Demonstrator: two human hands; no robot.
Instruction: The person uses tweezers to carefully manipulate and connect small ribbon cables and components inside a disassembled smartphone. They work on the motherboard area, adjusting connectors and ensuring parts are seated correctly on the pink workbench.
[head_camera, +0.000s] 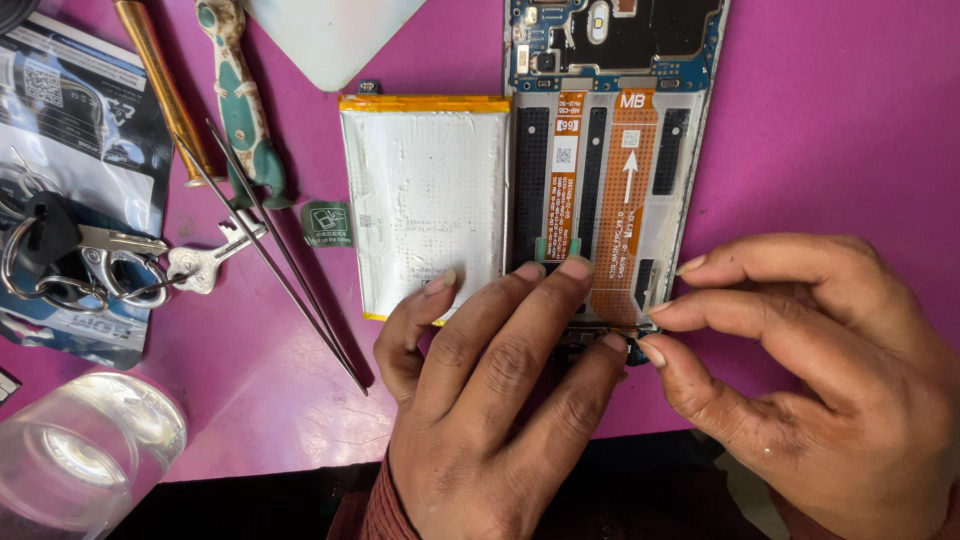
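Both of my hands lay nearest the camera, low over the opened phone (610, 150). My left hand (490, 400) was pressed flat on the phone's lower end, fingers spread and holding nothing, the thumb touching the bottom edge of the battery (425, 205). My right hand (800, 370) pinched a small dark part (637, 347) at the phone's bottom edge between thumb and forefinger; what that part was I could not tell, since my fingers covered most of it.

Judging by how things lay, the work was well along: the back cover was off, the circuit board (610, 35) at the top was bare, and the battery sat out of its bay, just left of the frame and touching it. The two orange flex cables (625, 190) ran down the middle of the empty bay. The bottom section under my fingers seemed to be what was left.

Round about on the magenta bench (830, 120) lay long tweezers (270, 250), a teal-handled screwdriver (240, 100), a brass-coloured tool (165, 85), a bunch of keys (90, 260) on a printed pouch (60, 130), a small green pull tab (327, 224) and a clear glass (85, 445). Nothing stood between my hands and the phone; only the battery crowded my left thumb.
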